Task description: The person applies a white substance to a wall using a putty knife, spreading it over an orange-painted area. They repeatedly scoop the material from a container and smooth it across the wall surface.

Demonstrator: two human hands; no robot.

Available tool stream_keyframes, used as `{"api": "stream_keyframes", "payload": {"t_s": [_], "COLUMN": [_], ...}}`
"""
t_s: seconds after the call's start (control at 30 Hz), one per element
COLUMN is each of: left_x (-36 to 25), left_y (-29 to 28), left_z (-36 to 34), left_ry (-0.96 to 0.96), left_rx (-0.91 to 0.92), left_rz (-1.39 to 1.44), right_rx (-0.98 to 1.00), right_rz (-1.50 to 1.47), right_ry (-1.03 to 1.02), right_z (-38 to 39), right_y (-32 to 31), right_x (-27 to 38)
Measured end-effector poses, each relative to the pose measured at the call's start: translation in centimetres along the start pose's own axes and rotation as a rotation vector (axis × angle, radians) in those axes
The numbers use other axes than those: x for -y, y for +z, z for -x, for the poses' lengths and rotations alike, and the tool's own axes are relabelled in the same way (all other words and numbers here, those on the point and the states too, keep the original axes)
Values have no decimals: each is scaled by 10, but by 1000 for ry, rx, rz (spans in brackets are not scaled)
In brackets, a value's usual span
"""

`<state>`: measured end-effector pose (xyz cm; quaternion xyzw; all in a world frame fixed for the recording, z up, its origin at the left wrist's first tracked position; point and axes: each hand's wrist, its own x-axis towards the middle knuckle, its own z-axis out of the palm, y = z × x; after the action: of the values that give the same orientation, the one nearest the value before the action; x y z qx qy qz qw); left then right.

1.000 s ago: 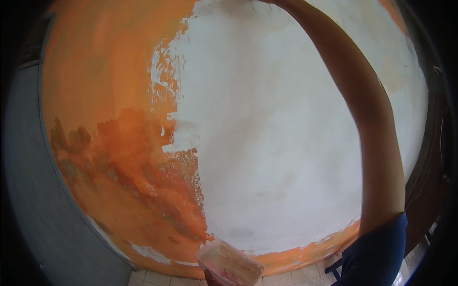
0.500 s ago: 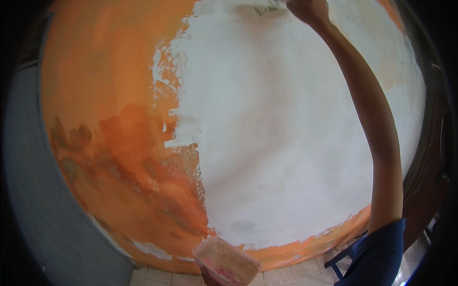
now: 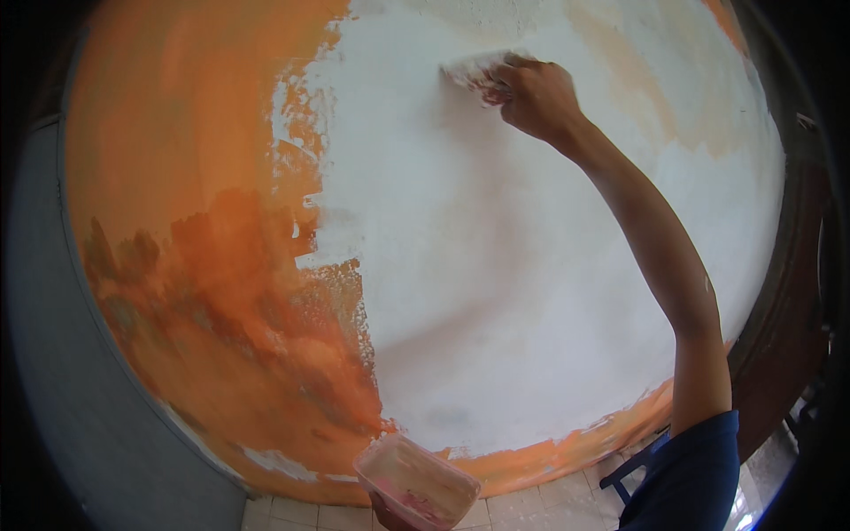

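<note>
My right hand (image 3: 544,97) is stretched up to the wall, its fingers closed round a putty knife (image 3: 469,73) smeared with white paste. The blade lies at the white-coated part of the wall (image 3: 443,230), in the upper middle. Low in the view, my left hand (image 3: 390,516) grips a pale pinkish rectangular plastic tub (image 3: 416,482) from its left side. Pink and whitish residue coats the inside of the tub. Most of the left hand's fingers are hidden by the tub.
Orange paint (image 3: 195,177) covers the wall's left part, with a ragged edge against the white. A grey surface (image 3: 44,292) stands at far left. Floor tiles (image 3: 297,511) run below the wall. A dark blue plastic stool or chair (image 3: 630,469) is beside my right sleeve.
My right hand has come down from the top edge with the putty knife, slightly to the left. The tub has barely shifted in my left hand.
</note>
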<state>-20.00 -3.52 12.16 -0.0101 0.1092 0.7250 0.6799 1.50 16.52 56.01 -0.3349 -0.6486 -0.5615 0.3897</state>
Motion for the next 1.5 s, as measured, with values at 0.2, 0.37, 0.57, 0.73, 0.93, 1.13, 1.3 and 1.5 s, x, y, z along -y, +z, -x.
{"api": "stream_keyframes", "payload": {"t_s": [0.2, 0.37, 0.57, 0.73, 0.93, 1.13, 1.3, 1.5], "left_x": [-6, -4, 6, 4, 11, 9, 12, 17], "left_y": [-10, -13, -4, 9, -9, -9, -8, -4], "left_z": [-1, -3, -7, 7, 9, 2, 3, 6], "left_ry": [-40, -15, 16, 11, 54, 28, 52, -1], "left_rx": [294, 164, 172, 278, 212, 325, 253, 285], "left_rz": [-128, -21, -59, -154, -222, -154, -227, -152], "right_rx": [-480, -184, -121, 13, -274, -72, -82, -305], "right_rz": [54, 213, 47, -38, 79, 103, 45, 165], "right_ry": [86, 333, 21, -54, 185, 70, -62, 266], "right_z": [-81, -133, -75, -24, -97, -45, 51, -45], "right_y": [-23, -5, 36, 1, -33, 17, 5, -35], "right_x": [-68, -60, 24, 57, -56, -57, 4, -82]}}
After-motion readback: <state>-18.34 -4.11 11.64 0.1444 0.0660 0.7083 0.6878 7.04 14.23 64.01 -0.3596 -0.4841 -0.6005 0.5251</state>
